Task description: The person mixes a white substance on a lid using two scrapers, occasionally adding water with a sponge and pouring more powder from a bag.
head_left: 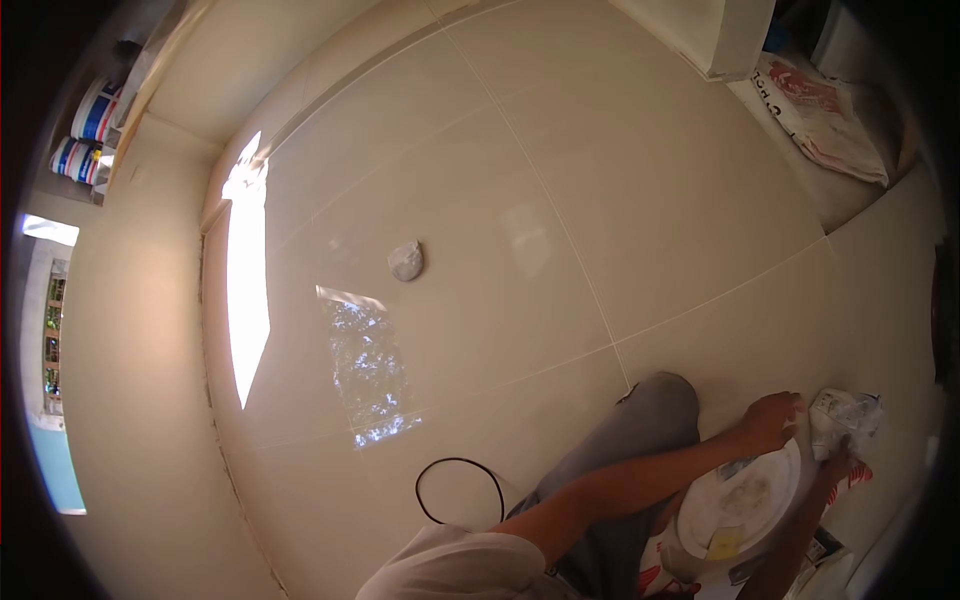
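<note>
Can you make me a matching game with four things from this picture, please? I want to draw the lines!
Things:
1. Round disc
2. Small piece at the disc's edge
3. Thin loop
4. Right hand

Match:
A. Black
B. By the crinkly clear plastic
C. Yellow
D. White

Right pairs: 1-D, 2-C, 3-A, 4-B.

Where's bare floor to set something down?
Widest: floor between the grey lump and printed sack. Smaller: between the lump and black loop. Crowded: around left hand and right hand, with white disc, clear plastic.
</note>
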The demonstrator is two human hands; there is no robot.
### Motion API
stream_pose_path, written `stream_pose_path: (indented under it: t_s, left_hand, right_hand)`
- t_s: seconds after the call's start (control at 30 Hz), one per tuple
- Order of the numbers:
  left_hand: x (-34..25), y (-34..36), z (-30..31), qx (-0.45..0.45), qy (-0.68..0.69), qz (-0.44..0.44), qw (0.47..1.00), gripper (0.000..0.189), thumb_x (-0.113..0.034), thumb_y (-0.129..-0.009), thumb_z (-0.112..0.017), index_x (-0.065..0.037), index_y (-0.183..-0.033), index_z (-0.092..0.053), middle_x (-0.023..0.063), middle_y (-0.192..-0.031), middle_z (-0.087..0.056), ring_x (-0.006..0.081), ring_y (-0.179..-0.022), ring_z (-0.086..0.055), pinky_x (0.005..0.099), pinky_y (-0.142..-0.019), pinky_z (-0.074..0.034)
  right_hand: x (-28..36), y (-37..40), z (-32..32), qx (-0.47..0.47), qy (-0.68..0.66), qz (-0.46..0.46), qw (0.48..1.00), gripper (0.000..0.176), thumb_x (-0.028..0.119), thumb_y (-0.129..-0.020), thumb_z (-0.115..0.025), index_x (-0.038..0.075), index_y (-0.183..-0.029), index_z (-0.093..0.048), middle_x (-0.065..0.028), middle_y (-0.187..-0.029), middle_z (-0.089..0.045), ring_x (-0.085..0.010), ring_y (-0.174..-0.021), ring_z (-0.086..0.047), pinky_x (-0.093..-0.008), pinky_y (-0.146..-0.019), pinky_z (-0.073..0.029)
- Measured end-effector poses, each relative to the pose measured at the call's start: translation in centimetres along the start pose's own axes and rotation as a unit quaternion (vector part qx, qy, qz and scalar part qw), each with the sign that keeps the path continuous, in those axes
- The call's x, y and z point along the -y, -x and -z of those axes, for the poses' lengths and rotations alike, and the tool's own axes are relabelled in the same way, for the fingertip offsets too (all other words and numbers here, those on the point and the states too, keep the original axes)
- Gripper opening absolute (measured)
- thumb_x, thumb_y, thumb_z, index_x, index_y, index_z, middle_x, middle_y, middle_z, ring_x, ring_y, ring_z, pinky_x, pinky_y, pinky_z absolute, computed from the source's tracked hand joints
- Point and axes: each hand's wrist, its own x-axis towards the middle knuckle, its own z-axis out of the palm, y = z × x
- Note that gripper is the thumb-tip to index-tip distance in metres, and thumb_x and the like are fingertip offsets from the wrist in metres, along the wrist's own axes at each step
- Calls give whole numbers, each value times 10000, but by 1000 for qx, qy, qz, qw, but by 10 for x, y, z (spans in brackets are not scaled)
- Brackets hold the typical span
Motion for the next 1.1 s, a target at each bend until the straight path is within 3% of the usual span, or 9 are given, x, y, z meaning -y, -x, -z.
stream_pose_path:
  t_s: [0.07, 0.2, 0.23, 0.27, 0.4, 0.5, 0.67, 0.83, 1.1]
  left_hand:
    - [-1, 0, -1, 2, 6, 6, 1000, 291, -65, -718, -648, -46, -983, -530, 107, -830, -577, 263, -736, -584, 363, -659, -465]
    - [-4, -1, 3, 24, -10, 42, 999, 288, -61, -715, -649, -49, -976, -529, 109, -836, -577, 272, -755, -586, 373, -671, -462]
    - [-5, -2, 5, 29, -13, 56, 998, 282, -52, -705, -649, -53, -959, -527, 112, -839, -577, 285, -778, -588, 387, -683, -458]
    - [-4, -2, 5, 33, -14, 54, 998, 282, -52, -705, -649, -53, -959, -527, 112, -839, -577, 285, -778, -588, 387, -683, -458]
    - [-8, -1, 5, 41, -6, 45, 998, 278, -73, -739, -642, -40, -994, -534, 116, -859, -591, 257, -765, -601, 354, -692, -480]
    - [-8, 1, 3, 45, -1, 45, 998, 273, -79, -750, -639, -38, -998, -534, 120, -864, -593, 254, -773, -607, 353, -701, -484]
    - [-11, -1, 9, 61, -7, 58, 996, 279, -84, -763, -637, -31, -1016, -535, 123, -867, -596, 245, -767, -609, 346, -699, -487]
    - [-7, -3, 12, 50, -9, 84, 995, 300, -91, -753, -652, -39, -1026, -539, 118, -885, -604, 228, -763, -601, 327, -708, -490]
    - [2, -3, 19, 93, -13, 46, 994, 692, -218, -619, -805, -54, -1197, -462, 129, -1094, -530, 233, -980, -545, 349, -858, -450]
  right_hand:
    - [65, 23, 25, -56, -334, -259, 905, 466, 359, -866, -564, 94, -1247, -516, -240, -980, -594, -344, -899, -602, -425, -773, -488]
    - [56, 55, 39, -99, -496, -288, 813, 510, 350, -858, -577, 34, -1250, -491, -234, -1003, -598, -340, -858, -612, -428, -712, -499]
    - [31, 64, 28, -145, -102, -119, 977, 475, 343, -859, -582, 46, -1224, -519, -242, -971, -601, -338, -837, -615, -419, -684, -493]
    - [17, 70, 22, -159, 316, 72, 932, 440, 336, -859, -588, 57, -1197, -547, -249, -939, -604, -336, -816, -618, -409, -656, -487]
    - [36, 79, 28, -55, 324, 20, 944, 431, 338, -858, -577, 140, -1237, -529, -253, -915, -605, -352, -755, -620, -425, -604, -480]
    - [18, 70, 8, -123, 46, 88, 987, 419, 334, -869, -558, 191, -1261, -515, -232, -808, -610, -353, -708, -614, -443, -587, -460]
    - [119, 68, 45, -156, -94, -271, 945, 497, 395, -872, -569, -60, -1070, -602, -234, -793, -639, -286, -672, -629, -361, -577, -491]
    - [183, 67, 82, -237, -374, -230, 867, 523, 373, -859, -599, -133, -990, -604, -196, -892, -651, -235, -735, -629, -333, -645, -502]
    - [247, 103, 175, -227, -418, -112, 872, 430, 327, -862, -613, -92, -960, -625, -119, -851, -643, -165, -685, -592, -295, -641, -487]
